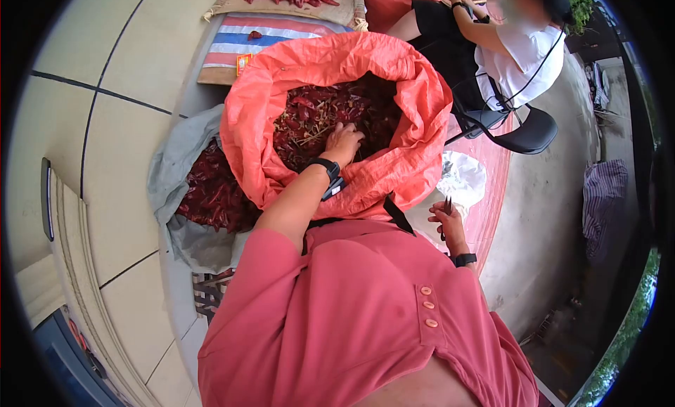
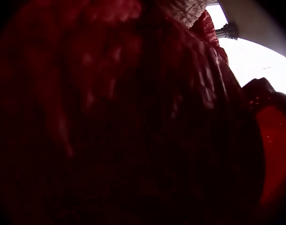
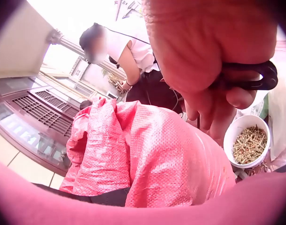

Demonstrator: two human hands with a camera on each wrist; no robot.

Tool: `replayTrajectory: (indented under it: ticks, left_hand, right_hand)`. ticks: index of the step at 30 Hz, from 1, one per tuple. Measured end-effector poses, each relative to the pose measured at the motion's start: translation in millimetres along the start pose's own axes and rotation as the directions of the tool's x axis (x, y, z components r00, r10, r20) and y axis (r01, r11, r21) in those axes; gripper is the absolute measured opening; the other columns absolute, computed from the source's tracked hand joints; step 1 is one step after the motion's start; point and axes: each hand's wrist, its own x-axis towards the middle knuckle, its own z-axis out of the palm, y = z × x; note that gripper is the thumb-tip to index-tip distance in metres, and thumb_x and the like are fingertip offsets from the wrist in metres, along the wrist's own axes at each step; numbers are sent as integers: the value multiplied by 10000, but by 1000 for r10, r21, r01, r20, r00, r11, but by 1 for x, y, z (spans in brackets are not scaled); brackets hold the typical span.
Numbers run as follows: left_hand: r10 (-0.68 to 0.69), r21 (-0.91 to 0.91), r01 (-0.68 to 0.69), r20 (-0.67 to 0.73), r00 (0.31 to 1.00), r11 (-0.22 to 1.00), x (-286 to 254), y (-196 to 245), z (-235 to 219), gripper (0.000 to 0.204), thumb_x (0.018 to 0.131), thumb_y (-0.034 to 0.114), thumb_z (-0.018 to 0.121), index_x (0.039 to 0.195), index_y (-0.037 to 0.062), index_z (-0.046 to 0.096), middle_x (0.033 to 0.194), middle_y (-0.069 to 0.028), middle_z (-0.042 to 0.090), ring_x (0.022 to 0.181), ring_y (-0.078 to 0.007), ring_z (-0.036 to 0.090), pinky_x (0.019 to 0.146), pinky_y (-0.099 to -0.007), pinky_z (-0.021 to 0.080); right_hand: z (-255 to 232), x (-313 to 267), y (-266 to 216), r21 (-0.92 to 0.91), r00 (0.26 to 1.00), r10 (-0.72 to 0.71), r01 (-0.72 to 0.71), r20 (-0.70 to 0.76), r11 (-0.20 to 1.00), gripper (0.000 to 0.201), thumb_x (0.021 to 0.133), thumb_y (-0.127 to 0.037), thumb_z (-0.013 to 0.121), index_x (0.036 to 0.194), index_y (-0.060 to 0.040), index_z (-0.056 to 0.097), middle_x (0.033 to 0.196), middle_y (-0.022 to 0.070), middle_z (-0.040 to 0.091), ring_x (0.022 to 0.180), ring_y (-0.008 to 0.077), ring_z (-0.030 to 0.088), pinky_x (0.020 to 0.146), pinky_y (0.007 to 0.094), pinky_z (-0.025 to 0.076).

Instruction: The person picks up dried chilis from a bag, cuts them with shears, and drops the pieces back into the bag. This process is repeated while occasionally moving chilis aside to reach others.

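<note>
My left hand (image 1: 343, 141) reaches into a large red woven sack (image 1: 337, 54) and touches the dried red chilies (image 1: 309, 108) inside. Pale stems lie scattered over them. Its fingertips are partly hidden, and I cannot tell whether they pinch a chili. The left wrist view is mostly dark red. Outside the sack on the right, my right hand (image 1: 450, 223) holds a pair of black scissors (image 3: 269, 76). In the head view their points stick up past the fingers; in the right wrist view a handle loop shows beside the thumb.
A grey sack (image 1: 165, 164) of chilies stands left of the red one. A white bucket (image 3: 229, 152) of stems stands near my right hand. Beyond lies a striped surface (image 1: 281, 29). Another person (image 1: 517, 55) sits at the upper right by a black chair (image 1: 531, 131).
</note>
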Motion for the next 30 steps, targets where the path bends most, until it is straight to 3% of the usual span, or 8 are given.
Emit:
replayTrajectory:
  ticks: [4, 9, 11, 12, 16, 21, 24, 30]
  left_hand:
    - [24, 16, -23, -45, 999, 1000, 1, -19, 6, 104, 797, 111, 608, 880, 107, 671, 944, -83, 630, 956, -317, 550, 799, -406, 493]
    - [-197, -359, 117, -194, 961, 926, -6, -35, -2, 108, 833, 127, 604, 882, 45, 655, 883, -139, 669, 855, -321, 597, 756, -396, 480]
    - [-357, -649, 209, -103, 929, 731, -14, -29, -20, 122, 861, 136, 591, 879, 32, 651, 862, -143, 670, 801, -298, 608, 740, -378, 477]
    - [-367, -746, 223, -30, 930, 627, -20, -20, -39, 143, 903, 152, 569, 926, 29, 636, 852, -93, 666, 764, -196, 611, 699, -304, 471]
    - [-239, -961, 256, 225, 945, 107, -37, -1, -76, 117, 950, 162, 546, 1035, 87, 578, 907, 3, 612, 826, -80, 598, 722, -222, 460]
    - [-101, -954, 184, 213, 972, -237, -51, 32, -95, 104, 950, 105, 503, 1022, 85, 575, 1032, -71, 641, 938, -191, 629, 786, -299, 495]
    - [-30, -865, 134, 170, 985, -484, -62, 47, -109, 135, 932, 97, 461, 991, 75, 580, 1151, -170, 616, 1086, -336, 599, 882, -394, 501]
    - [-97, -701, 2, 102, 990, -713, -82, 46, -116, 154, 902, 156, 467, 942, 83, 596, 1224, -217, 583, 1148, -395, 554, 943, -483, 481]
  right_hand:
    - [4, -19, 2, 13, 998, -7, 7, -60, 1000, 164, 890, -101, 542, 1051, -81, 567, 969, 46, 651, 728, 112, 649, 459, 194, 377]
    - [11, -36, -28, 56, 986, -99, 107, -135, 993, 136, 897, -88, 540, 1025, -84, 585, 951, 38, 652, 713, 99, 645, 437, 176, 350]
    - [14, -37, -49, 48, 980, -149, 156, -131, 987, 119, 901, -81, 534, 1004, -84, 594, 944, 37, 652, 697, 88, 642, 431, 169, 340]
    - [18, -39, -63, 36, 975, -186, 191, -120, 981, 110, 901, -71, 532, 986, -88, 601, 942, 33, 651, 680, 77, 638, 423, 164, 326]
    - [47, -49, -130, 42, 950, -308, 307, 51, 951, 99, 894, -72, 580, 992, -69, 592, 884, 3, 622, 628, 71, 586, 460, 180, 371]
    - [97, -39, -186, 122, 796, -520, 509, 310, 852, 121, 897, -84, 612, 999, -27, 579, 865, -2, 585, 626, 70, 532, 573, 221, 463]
    - [114, -27, -193, 31, 726, -533, 579, 435, 815, 112, 915, -88, 594, 994, -12, 574, 879, 11, 587, 640, 70, 531, 577, 219, 467]
    - [119, -33, -198, 37, 698, -421, 494, 579, 869, 102, 919, -74, 577, 993, -4, 576, 870, 23, 587, 604, 81, 543, 555, 211, 471]
